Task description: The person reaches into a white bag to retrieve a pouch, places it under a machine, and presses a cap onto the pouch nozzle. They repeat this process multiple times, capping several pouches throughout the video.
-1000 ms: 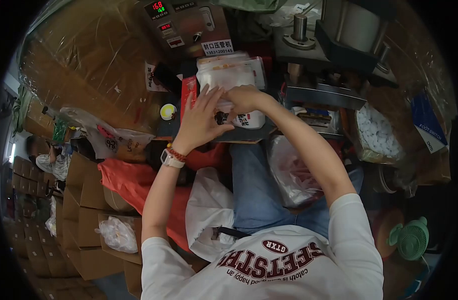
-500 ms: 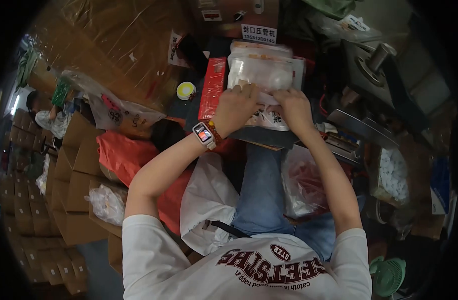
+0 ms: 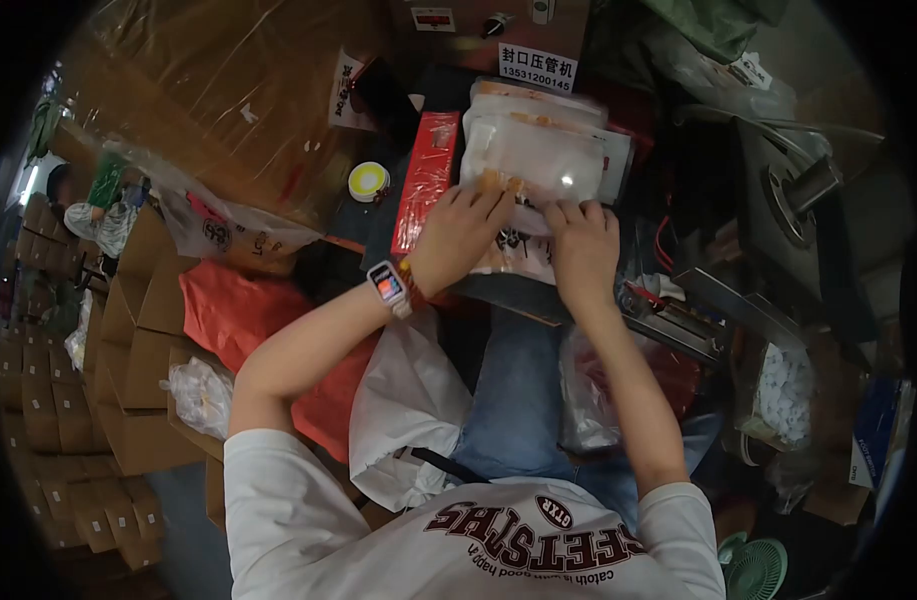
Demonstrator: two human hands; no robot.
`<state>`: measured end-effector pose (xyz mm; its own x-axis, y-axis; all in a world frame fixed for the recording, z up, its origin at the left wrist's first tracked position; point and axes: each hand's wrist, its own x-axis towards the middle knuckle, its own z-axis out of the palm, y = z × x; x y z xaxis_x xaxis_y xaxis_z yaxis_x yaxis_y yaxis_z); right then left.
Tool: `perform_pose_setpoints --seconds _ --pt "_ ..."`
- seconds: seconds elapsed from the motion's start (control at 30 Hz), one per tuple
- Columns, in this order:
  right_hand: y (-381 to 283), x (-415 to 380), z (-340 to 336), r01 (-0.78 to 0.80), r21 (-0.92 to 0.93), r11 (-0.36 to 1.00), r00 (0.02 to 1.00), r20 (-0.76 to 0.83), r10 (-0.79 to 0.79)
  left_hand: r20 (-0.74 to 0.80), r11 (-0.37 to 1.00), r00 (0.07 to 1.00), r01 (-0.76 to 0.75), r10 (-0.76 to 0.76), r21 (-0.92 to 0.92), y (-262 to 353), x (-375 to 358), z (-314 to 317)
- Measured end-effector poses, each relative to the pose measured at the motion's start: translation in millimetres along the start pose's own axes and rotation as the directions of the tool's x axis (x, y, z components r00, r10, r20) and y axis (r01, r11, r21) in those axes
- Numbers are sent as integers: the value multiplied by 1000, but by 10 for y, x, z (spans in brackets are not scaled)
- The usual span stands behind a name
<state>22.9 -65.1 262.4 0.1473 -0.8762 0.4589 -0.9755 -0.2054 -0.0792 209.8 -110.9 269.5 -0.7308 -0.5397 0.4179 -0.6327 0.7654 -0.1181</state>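
A stack of translucent plastic pouches (image 3: 533, 155) lies on the dark work surface, with a red box (image 3: 424, 180) along its left side. My left hand (image 3: 463, 232) rests on the left part of the pouch nearest me, its fingers bent and close together. On the right part of that printed pouch (image 3: 518, 255) lies my right hand (image 3: 585, 250), fingers curled downward. Both hands touch the pouch, but the fingertips are partly hidden, so any grip on its film is hard to make out.
A yellow-and-white round tub (image 3: 369, 181) stands left of the red box. Behind the pouches is a machine with a white label (image 3: 537, 68). Metal equipment (image 3: 803, 190) is at the right. Cardboard boxes (image 3: 138, 370) and a distant person (image 3: 103, 215) are at the left.
The view has shifted slightly. My hands have moved a little apart, and the right hand's fingers now lie over the right part of the pouch.
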Motion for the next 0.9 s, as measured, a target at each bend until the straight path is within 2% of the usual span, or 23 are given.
perform_pose_setpoints --seconds 0.03,0.07,0.13,0.17,0.23,0.3,0.37,0.4,0.43,0.47,0.5,0.53,0.57,0.63,0.67,0.7,0.73,0.77,0.8,0.83,0.87,0.9 --pt "-24 -83 76 19 -31 999 993 -118 -23 -127 989 988 -67 84 131 11 -51 35" --pt "-54 -168 136 36 -63 997 972 -230 -50 -128 989 987 -75 92 127 63 -88 78" --pt "-67 -198 194 9 -50 999 973 -231 -20 -142 916 987 -15 79 402 192 -114 102" --pt "-53 -182 217 20 -43 999 969 -245 -30 -96 876 995 26 23 482 247 -124 164" --pt "28 -120 266 28 -41 999 966 -257 -38 -90 854 996 43 4 518 229 -50 213" --pt "207 97 368 122 6 992 966 -229 -118 -82 833 997 56 -12 551 226 55 260" --pt "260 292 399 124 18 992 966 -229 -117 -21 802 986 148 -167 579 110 298 325" --pt "238 333 384 103 29 994 967 -238 -93 25 876 976 184 -218 447 56 359 305" --pt "220 347 333 75 37 997 966 -249 -63 14 879 980 172 -199 446 25 377 259" --pt "186 316 281 58 23 998 964 -261 -50 -38 933 975 222 -220 283 -16 383 205" --pt "139 257 220 17 85 996 943 -333 12 -83 961 965 256 -247 108 -53 403 160" --pt "123 171 149 -16 151 988 913 -401 76 -89 956 957 284 -278 74 -60 411 110" --pt "96 12 60 42 182 982 907 -419 39 -102 962 962 263 -255 74 -29 451 86" --pt "-17 -466 -94 185 317 930 909 -416 -38 -37 930 946 323 -321 178 26 491 30" --pt "-22 -774 -231 267 351 898 924 -358 -134 -56 931 948 318 -313 180 72 536 21" --pt "15 -1068 -401 347 309 886 910 -340 -237 -85 950 955 293 -285 109 154 596 33" --pt "89 -1355 -529 335 299 893 910 -348 -225 -116 962 958 269 -263 41 242 638 60" --pt "264 -1584 -669 309 260 915 903 -381 -197 -114 970 964 242 -241 -4 341 635 167" --pt "487 -1773 -825 212 237 948 903 -418 -98 -113 975 968 220 -223 -45 427 618 300" --pt "730 -1955 -1014 25 230 973 905 -419 76 -133 972 962 235 -237 -27 499 596 381" --pt "1055 -2073 -1105 -84 246 966 802 -559 212 -148 959 948 274 -282 -73 575 557 449" --pt "1359 -2173 -1227 -300 354 886 662 -591 461 -157 945 934 304 -320 -122 586 553 472"
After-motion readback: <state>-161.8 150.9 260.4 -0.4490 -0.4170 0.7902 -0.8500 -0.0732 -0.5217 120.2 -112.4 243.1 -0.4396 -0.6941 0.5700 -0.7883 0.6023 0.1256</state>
